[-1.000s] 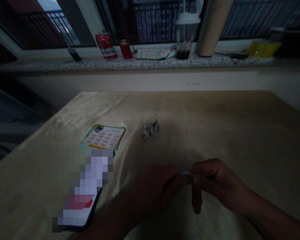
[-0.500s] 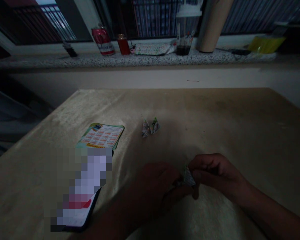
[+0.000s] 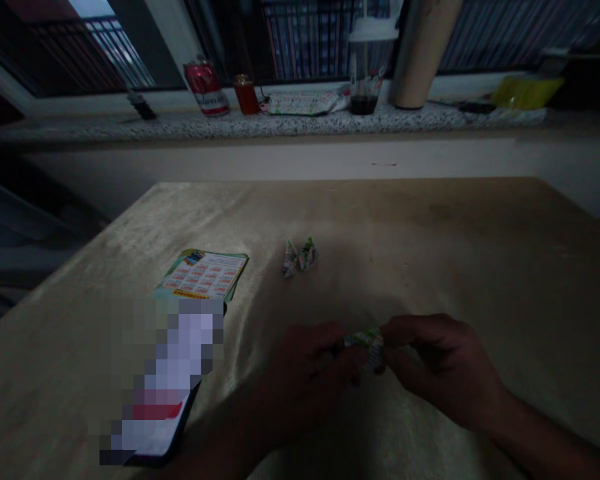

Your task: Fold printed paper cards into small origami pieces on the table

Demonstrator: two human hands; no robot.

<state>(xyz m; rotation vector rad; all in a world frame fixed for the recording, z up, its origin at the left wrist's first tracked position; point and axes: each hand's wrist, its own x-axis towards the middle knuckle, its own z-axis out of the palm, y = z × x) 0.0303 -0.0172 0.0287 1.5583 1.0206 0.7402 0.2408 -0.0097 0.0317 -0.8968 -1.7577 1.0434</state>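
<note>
A small piece of folded printed paper [image 3: 367, 339], green and white with fine print, is held between my two hands above the near part of the table. My left hand [image 3: 310, 373] pinches its left end, with the fingers dark and partly hidden. Thumb and forefinger of my right hand [image 3: 443, 360] grip its right end. Farther back on the table stand two small folded paper shapes, one paler [image 3: 289, 260] and one with a green tip [image 3: 309, 255], close beside each other.
Left of my hands lies a phone [image 3: 173, 373] with a blurred screen, and beyond it a stack of printed cards [image 3: 207, 272]. Along the window sill [image 3: 280, 125] stand a red can [image 3: 206, 88], an orange-red bottle [image 3: 247, 97], a lidded cup [image 3: 367, 70] and a tall beige cylinder [image 3: 423, 60].
The paper in my hands has turned and spread wider, showing more of its green edge. My right hand has shifted slightly right and down.
</note>
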